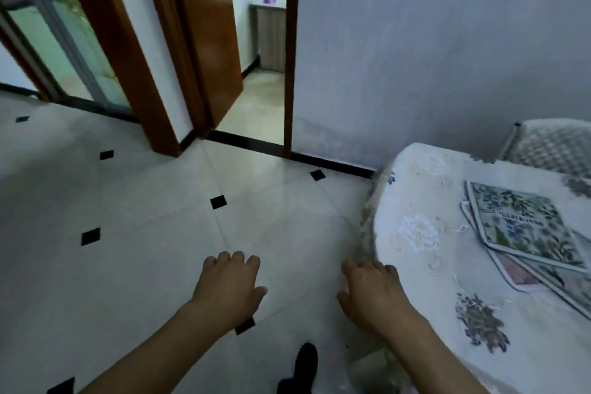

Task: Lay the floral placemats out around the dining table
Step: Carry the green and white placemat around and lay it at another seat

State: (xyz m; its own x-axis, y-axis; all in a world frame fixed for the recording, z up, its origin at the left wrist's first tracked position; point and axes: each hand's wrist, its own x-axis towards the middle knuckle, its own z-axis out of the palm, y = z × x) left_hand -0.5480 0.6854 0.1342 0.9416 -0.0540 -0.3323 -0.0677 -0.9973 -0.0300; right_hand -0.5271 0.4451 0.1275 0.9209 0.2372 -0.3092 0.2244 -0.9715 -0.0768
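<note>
A stack of floral placemats (524, 227) lies on the dining table (425, 201) at the right, fanned so that several edges show under the top mat. The table wears a white embroidered cloth with flower patches. My left hand (228, 285) hovers over the tiled floor, left of the table, fingers curled loosely and holding nothing. My right hand (372, 289) is beside the table's near left edge, fingers bent at the hanging cloth; I cannot tell whether they touch it. Both hands are well apart from the placemats.
White floor tiles with small black diamonds (218, 202) fill the left and middle. An open wooden door (208, 41) leads to another room. A covered chair back (550, 144) stands behind the table by the grey wall. A dark shoe (303, 368) shows below.
</note>
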